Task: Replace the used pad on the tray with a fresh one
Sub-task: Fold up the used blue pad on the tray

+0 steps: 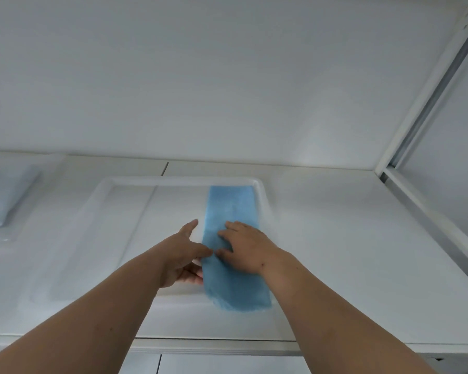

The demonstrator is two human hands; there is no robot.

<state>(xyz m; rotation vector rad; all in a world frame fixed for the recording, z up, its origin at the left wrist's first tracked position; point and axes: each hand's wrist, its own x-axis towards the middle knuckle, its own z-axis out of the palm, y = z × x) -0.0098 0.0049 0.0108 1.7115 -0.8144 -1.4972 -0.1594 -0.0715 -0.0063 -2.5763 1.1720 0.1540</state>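
At the far left edge of the white table (335, 238) lies a stack of pale, plastic-wrapped sheets (3, 201), blurred and hard to make out. Next comes the white tray (125, 182), shallow and rimmed, set near the middle of the table and reaching almost to its back edge, where a plain white wall (227, 76) rises. A thin seam runs through the table surface behind the tray.

My left hand (185, 252) reaches into the tray, thumb raised and fingers curled at the left edge of the blue pad (231, 206), apparently pinching it; I cannot see the fingertips clearly. The pad lies as a long folded strip along the tray's right side, its near end hanging over the tray's front rim. My right hand (245, 247) lies open and flat on top of the pad, fingers spread.

To the right, the table is bare up to a white window frame (427, 103) at the right edge.
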